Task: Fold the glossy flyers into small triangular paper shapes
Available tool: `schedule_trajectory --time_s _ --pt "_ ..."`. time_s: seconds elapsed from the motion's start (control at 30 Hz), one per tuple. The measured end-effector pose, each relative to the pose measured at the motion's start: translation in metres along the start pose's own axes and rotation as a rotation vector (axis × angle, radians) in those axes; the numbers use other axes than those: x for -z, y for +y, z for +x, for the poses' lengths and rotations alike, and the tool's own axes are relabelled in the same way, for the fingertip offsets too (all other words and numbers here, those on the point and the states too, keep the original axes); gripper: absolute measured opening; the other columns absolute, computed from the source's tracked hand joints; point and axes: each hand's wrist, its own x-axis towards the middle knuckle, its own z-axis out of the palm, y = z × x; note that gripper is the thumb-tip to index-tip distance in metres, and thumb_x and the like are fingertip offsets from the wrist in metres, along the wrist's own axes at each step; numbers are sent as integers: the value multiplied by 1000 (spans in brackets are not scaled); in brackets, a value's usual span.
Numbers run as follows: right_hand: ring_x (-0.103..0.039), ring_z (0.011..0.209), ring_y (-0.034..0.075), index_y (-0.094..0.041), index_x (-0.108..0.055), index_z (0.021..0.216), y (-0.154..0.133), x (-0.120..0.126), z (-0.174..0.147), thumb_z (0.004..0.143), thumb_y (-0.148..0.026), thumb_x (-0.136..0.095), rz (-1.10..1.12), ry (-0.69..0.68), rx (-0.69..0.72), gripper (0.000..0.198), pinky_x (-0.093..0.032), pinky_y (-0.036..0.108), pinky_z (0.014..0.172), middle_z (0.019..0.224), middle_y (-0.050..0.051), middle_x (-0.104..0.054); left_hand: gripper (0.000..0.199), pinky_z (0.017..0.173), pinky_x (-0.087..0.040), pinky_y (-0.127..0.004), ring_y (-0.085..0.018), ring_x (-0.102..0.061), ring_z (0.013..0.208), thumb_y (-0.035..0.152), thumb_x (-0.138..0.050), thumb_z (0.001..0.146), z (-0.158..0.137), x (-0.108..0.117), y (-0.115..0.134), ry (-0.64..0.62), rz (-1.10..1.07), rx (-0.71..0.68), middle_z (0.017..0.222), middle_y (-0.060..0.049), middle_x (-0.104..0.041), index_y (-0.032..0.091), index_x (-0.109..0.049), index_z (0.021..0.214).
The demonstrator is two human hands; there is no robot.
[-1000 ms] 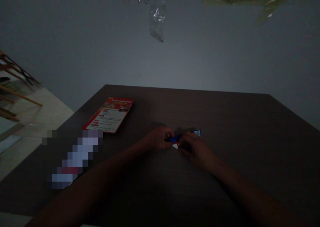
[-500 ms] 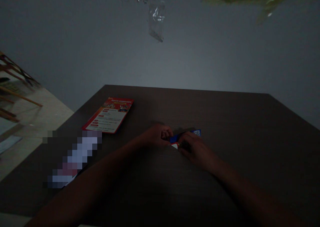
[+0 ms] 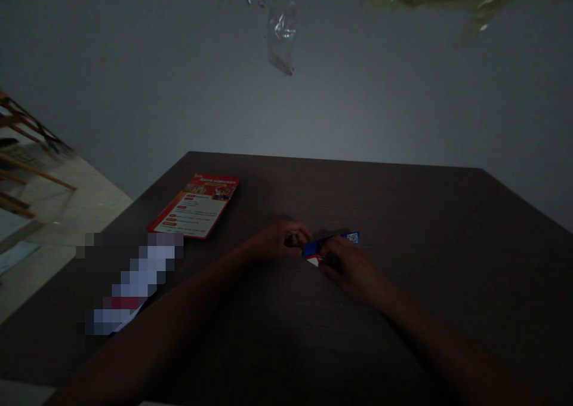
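Observation:
A small folded leaflet (image 3: 310, 249) lies on the dark table, with a blue side, a QR code at its right end and a red-and-white corner facing me. My right hand (image 3: 351, 265) is closed over its middle, fingers bent and pinching the paper; they hide part of it. My left hand (image 3: 286, 240) is curled at the leaflet's left end, fingertips and thumb at the blue edge. Dim light makes the exact finger contact hard to see.
A red-and-white printed booklet (image 3: 197, 209) lies at the table's left, with a blurred-out pale object (image 3: 145, 274) nearer me, beside my left forearm. A plain wall (image 3: 358, 107) stands behind the table (image 3: 403, 191). Wooden furniture legs (image 3: 40, 170) show at far left.
My left hand has shifted slightly to the left and its fingers have moved a little at the leaflet's end. My right hand stays in nearly the same place.

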Motion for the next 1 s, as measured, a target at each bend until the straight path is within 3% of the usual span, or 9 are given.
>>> schedule_trajectory --time_s 0.77,1.0 --pt "-55 89 20 -21 -57 91 -1 3 0 80 -18 -56 -3 11 1 11 -43 36 78 95 6 -57 23 66 -43 -22 -11 -56 72 23 -61 73 -1 -8 1 95 26 12 78 -2 -61 12 -58 92" --pt "-55 88 20 -21 -58 94 0 2 0 80 -19 -56 12 13 10 13 -44 36 78 97 7 -57 33 55 -37 -20 -9 -49 61 29 -66 69 2 -21 6 183 292 48 73 0 -59 14 -59 98"
